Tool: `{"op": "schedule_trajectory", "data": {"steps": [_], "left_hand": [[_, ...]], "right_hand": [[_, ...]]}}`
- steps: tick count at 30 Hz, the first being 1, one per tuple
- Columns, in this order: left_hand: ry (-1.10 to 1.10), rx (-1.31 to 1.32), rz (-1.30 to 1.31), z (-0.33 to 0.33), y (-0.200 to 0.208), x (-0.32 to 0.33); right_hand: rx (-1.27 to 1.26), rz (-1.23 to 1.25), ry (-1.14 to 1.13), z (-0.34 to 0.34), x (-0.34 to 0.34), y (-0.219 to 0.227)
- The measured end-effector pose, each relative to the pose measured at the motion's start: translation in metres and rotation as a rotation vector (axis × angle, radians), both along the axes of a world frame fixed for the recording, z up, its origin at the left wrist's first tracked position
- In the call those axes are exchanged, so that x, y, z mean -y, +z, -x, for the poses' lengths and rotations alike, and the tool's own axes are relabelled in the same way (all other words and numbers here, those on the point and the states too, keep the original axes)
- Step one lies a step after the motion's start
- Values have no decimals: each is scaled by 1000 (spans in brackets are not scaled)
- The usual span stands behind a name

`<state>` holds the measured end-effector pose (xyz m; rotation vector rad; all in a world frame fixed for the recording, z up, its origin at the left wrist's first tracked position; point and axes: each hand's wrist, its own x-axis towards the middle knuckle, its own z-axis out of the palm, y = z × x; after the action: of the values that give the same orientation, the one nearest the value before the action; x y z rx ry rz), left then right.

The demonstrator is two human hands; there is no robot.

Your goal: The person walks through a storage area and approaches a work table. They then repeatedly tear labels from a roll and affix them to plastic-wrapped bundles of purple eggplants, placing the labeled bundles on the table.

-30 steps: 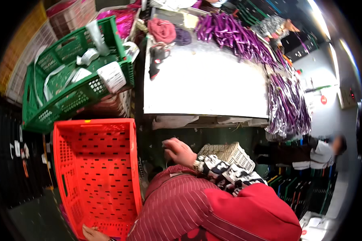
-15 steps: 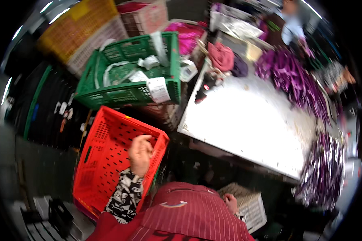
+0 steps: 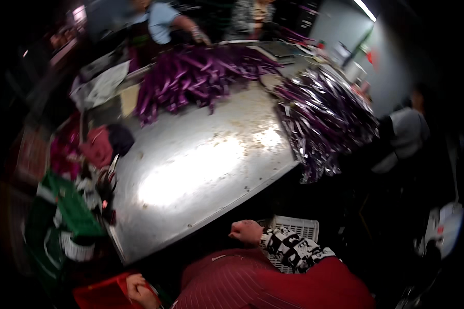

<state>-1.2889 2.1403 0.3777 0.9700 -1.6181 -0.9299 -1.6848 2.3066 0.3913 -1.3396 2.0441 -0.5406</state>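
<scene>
My left hand (image 3: 139, 289) is at the lower edge, over the right side of the red plastic crate (image 3: 102, 294). Its fingers look loosely curled, and I see nothing in them. My right hand (image 3: 246, 232), below a black-and-white patterned cuff, hangs in front of my body near the table's front edge. Its fingers are closed in a loose fist with nothing showing inside. Just behind its wrist is a white plastic basket (image 3: 296, 226), partly covered by my sleeve. Ahead lies a shiny metal-topped table (image 3: 216, 175).
Bundled purple strips (image 3: 185, 82) lie along the table's far side; silver-and-purple strips (image 3: 325, 118) hang over its right corner. Pink cloth (image 3: 97, 147) is at the left. A green crate (image 3: 72, 206) stands left of the table. Co-workers, one in a light-blue sleeve (image 3: 162, 23), are beyond.
My view has swung to the right, so the table now fills the middle and the crates sit at lower left. My right hand has come into fuller view; the left is lower, by the red crate's side.
</scene>
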Motion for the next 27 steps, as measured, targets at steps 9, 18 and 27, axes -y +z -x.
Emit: {"op": "schedule_trajectory", "data": {"steps": [9,18,27], "left_hand": [[-201,70,-136,90,17,71],[-521,-5,-502,212,-15,98],[-1004,207,-333,465,4,29]], "right_hand": [[-78,227,-339,-13,-20,-53],[-324,209,-926,77,-139,-1],[-822,567,-998,298,-180,232]]}}
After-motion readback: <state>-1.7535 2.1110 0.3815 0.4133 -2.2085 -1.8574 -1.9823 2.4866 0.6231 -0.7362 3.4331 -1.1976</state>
